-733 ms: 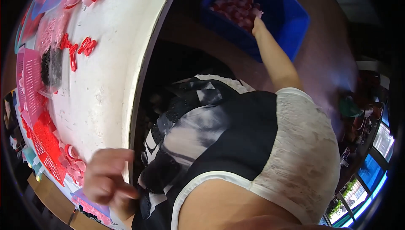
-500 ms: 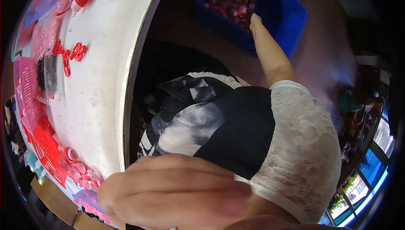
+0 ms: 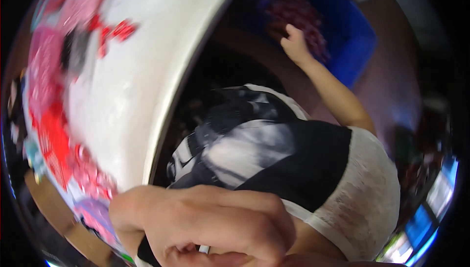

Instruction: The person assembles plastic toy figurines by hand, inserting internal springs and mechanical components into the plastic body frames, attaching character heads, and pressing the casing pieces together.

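Observation:
My right hand (image 3: 296,44) is over the blue bin (image 3: 360,36), its fingers curled closed. Whatever it may hold is too small and blurred to make out. Inside the bin lies a heap of small red and pink plastic pieces (image 3: 298,14). Close in front of me, large at the lower edge, is my left hand (image 3: 210,223), the fingers bent in toward the thumb. A sliver of white (image 3: 203,249) shows beneath its fingers; I cannot tell whether it is held.
On the left stands a white table (image 3: 132,85) with red plastic parts (image 3: 115,31), a pink basket (image 3: 44,71), a red perforated basket (image 3: 53,149) and pink pieces (image 3: 93,176). Cardboard boxes (image 3: 46,201) are beyond it. My dark patterned clothing (image 3: 245,154) fills the middle.
My right hand has drawn back from the heap in the bin, and its curled fingers now show. The left hand's fingers have bent further inward. The whole view has shifted and blurred.

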The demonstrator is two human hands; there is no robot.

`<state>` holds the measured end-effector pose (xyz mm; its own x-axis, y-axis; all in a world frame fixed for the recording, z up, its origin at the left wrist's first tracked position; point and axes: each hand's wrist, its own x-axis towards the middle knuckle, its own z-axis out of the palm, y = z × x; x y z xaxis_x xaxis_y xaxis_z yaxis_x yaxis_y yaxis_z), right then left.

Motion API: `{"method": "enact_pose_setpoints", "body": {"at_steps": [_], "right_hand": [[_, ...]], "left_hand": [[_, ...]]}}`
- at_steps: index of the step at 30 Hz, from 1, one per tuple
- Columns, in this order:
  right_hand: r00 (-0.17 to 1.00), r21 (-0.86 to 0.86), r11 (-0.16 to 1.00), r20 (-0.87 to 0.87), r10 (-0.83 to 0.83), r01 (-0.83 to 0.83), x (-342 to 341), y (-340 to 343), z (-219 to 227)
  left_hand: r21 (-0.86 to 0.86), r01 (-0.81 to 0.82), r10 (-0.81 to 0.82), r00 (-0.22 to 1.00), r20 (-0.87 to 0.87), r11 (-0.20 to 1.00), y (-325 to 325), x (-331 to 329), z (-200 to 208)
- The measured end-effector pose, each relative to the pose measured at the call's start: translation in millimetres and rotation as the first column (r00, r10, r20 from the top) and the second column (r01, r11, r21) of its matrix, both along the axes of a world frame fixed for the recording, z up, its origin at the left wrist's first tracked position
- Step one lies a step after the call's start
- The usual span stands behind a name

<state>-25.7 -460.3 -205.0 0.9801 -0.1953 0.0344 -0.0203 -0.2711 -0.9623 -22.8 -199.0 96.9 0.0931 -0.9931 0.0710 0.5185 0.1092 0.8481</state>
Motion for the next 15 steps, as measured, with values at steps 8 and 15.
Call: {"method": "enact_pose_setpoints", "body": {"at_steps": [8, 15], "right_hand": [[0.524, -0.224, 0.688, 0.502, 0.689, -0.690, 39, 119, 193], [-0.144, -0.443, 0.049, 0.391, 0.909, -0.895, 54, 267, 240]], "left_hand": [[0.116, -0.657, 0.574, 0.720, 0.391, 0.745, 116, -66, -13], [-0.048, -0.952, 0.407, -0.175, 0.896, -0.303, 272, -76, -27]]}}
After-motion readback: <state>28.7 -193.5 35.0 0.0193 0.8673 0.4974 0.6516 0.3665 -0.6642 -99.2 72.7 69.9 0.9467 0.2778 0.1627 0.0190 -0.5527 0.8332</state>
